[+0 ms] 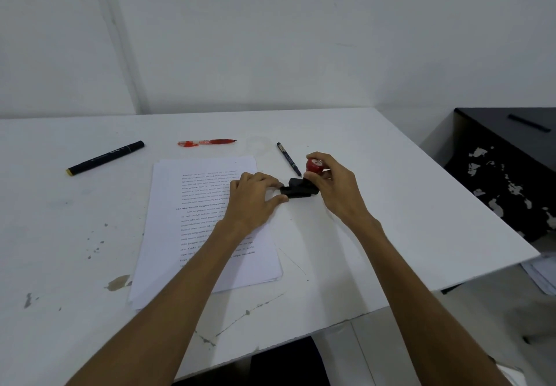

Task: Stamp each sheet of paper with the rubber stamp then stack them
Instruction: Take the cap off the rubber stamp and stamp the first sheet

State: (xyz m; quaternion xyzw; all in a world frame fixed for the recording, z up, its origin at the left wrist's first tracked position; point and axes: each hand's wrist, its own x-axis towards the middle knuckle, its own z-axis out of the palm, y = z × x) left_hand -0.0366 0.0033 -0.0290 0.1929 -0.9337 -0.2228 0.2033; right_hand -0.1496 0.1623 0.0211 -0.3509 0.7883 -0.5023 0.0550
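Note:
A stack of printed paper sheets lies in the middle of the white table. Just right of its top corner sits a black ink pad case. My left hand lies over the paper's right edge and pinches the left end of that case between thumb and fingers. My right hand grips a rubber stamp with a red round knob, its lower end set down on the black case.
A black marker lies at the back left, a red pen behind the paper, and a thin dark pen beside the stamp. A dark cabinet stands right of the table. The table's front edge runs diagonally at the lower right.

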